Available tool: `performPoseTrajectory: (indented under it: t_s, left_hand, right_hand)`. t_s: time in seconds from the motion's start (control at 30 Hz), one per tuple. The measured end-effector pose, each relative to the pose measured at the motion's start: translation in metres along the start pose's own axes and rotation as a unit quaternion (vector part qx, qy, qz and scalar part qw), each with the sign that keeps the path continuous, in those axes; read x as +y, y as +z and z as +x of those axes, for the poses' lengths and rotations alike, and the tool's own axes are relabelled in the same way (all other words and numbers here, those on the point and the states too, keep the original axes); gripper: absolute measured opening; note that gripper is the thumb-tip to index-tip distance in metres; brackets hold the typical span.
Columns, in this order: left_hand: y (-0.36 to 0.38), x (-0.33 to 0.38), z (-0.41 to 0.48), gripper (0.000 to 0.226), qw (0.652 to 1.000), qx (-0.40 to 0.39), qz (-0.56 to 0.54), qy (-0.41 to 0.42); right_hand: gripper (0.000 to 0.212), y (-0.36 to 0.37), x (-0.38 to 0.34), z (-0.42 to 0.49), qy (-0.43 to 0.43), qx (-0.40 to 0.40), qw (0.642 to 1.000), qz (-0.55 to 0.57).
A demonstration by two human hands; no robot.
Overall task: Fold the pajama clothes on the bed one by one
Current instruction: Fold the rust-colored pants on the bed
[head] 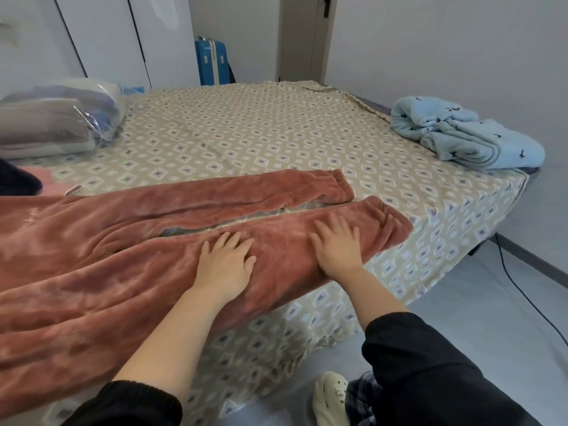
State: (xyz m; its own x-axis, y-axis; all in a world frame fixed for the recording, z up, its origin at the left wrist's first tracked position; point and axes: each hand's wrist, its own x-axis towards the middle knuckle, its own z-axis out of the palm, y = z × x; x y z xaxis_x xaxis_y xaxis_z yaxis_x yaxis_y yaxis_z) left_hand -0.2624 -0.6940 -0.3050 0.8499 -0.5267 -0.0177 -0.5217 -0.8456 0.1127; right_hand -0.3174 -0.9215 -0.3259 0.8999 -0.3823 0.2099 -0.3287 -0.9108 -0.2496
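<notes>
Both hands lie flat, palms down, and hold nothing. The left hand (226, 262) rests with straight, slightly spread fingers on the middle of the near trouser leg. The right hand (338, 244) lies the same way, fingers fanned, further toward the cuff (388, 221). No finger or thumb curls round the fabric, so the contact is pressing, not gripping. Under them is a pair of rust-pink fleece pajama trousers (107, 272), spread lengthwise across the near side of the bed (276, 124). The waist end runs out of view at the left and both legs point right. The far leg (246, 192) lies beside the near one, with a narrow strip of patterned sheet showing between them. The near leg's lower edge runs along the mattress edge. Assessment: the step in hand is smoothing the trousers flat ahead of the first fold, and no fold is yet made. The next move would likely call for pinching one leg at cuff and thigh and laying it squarely on the other, edges aligned. The thick pile will probably resist a crease and need pressing down. Also on the bed are a loosely bundled light blue garment (461, 133) at the far right corner, well apart, and a plastic-wrapped bundle (55, 118) at the far left.
</notes>
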Motion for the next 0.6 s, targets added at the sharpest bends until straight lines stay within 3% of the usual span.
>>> performPoseTrajectory:
  t_s: [0.03, 0.07, 0.1, 0.13, 0.17, 0.23, 0.3, 0.4, 0.47, 0.6]
  left_hand:
    - [0.000, -0.001, -0.002, 0.051, 1.000, 0.000, 0.001, 0.000]
    - [0.000, 0.000, -0.004, 0.051, 1.000, 0.002, 0.004, 0.001]
    - [0.000, 0.002, -0.006, 0.052, 1.000, 0.005, 0.007, 0.002]
    - [0.001, 0.005, -0.007, 0.052, 1.000, 0.008, 0.007, 0.004]
    - [0.002, 0.008, -0.008, 0.053, 1.000, 0.009, 0.005, 0.008]
    - [0.005, 0.013, -0.009, 0.055, 1.000, 0.004, -0.001, 0.021]
    - [0.007, 0.015, -0.009, 0.057, 0.999, 0.001, -0.003, 0.032]
    - [0.010, 0.013, -0.008, 0.057, 0.999, 0.007, -0.005, 0.035]
    - [0.010, 0.011, -0.006, 0.057, 0.999, 0.014, -0.008, 0.036]
    - [0.012, 0.009, -0.006, 0.055, 0.999, 0.029, -0.011, 0.039]
  right_hand:
    - [0.046, 0.001, 0.011, -0.002, 0.085, 0.077, 0.993, 0.042]
    - [0.044, -0.002, 0.023, -0.003, 0.183, 0.158, 0.963, 0.122]
    - [0.043, -0.006, 0.034, -0.003, 0.284, 0.207, 0.911, 0.217]
    - [0.042, -0.013, 0.042, -0.003, 0.372, 0.238, 0.833, 0.334]
    - [0.040, -0.020, 0.050, -0.004, 0.452, 0.228, 0.730, 0.460]
    - [0.028, -0.027, 0.060, -0.002, 0.499, 0.157, 0.538, 0.661]
    - [0.021, -0.026, 0.072, -0.007, 0.476, 0.155, 0.459, 0.734]
    - [0.010, -0.028, 0.086, -0.006, 0.449, 0.104, 0.400, 0.792]
    - [0.018, -0.032, 0.097, -0.004, 0.441, 0.093, 0.362, 0.816]
    - [0.029, -0.046, 0.111, -0.001, 0.418, 0.123, 0.376, 0.818]
